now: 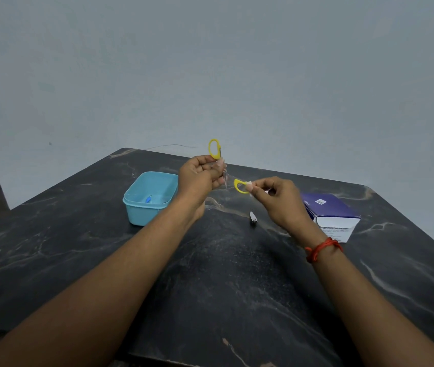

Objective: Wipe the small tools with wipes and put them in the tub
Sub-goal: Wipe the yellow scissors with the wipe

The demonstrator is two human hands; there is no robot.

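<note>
Small scissors with yellow handles (214, 149) are held open above the dark table. My left hand (199, 176) grips them near the pivot, with one yellow loop sticking up above my fingers. My right hand (274, 194) pinches a small white wipe (249, 185) against the other yellow loop (239, 187). The light blue tub (141, 211) stands left of my hands, with a small blue tool (148, 199) inside it. A metal nail clipper (253, 218) lies on the table between my forearms.
A purple and white box (329, 211) stands to the right, behind my right wrist. The black marble table (224, 274) ends at a grey wall at the back. A thin wire lies at its far edge.
</note>
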